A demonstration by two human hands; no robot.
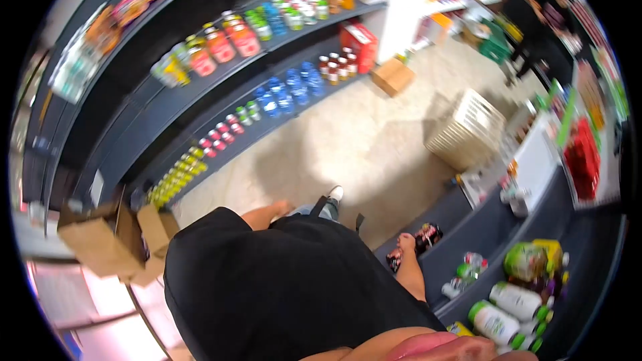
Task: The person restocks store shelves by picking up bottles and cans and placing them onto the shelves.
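My left hand [281, 210] hangs by the front of my black shirt, near my leg. It is blurred and partly hidden, so its fingers and anything in them cannot be made out. Out to the right, my right hand [406, 243] is closed around a dark item with a pink pattern [428, 236], which shows on both sides of the fingers. The item is beside the edge of a dark grey shelf [453, 215]. Small clear bottles with green and pink parts [470, 266] lie on the shelving below that hand.
Long shelves [234, 70] with drinks and packets run across the upper left. A cream basket [468, 130] and a brown carton [393, 77] stand on the floor. Open cardboard boxes [100, 244] are at left. White bottles [495, 321] lie lower right. Another person [528, 17] is at upper right.
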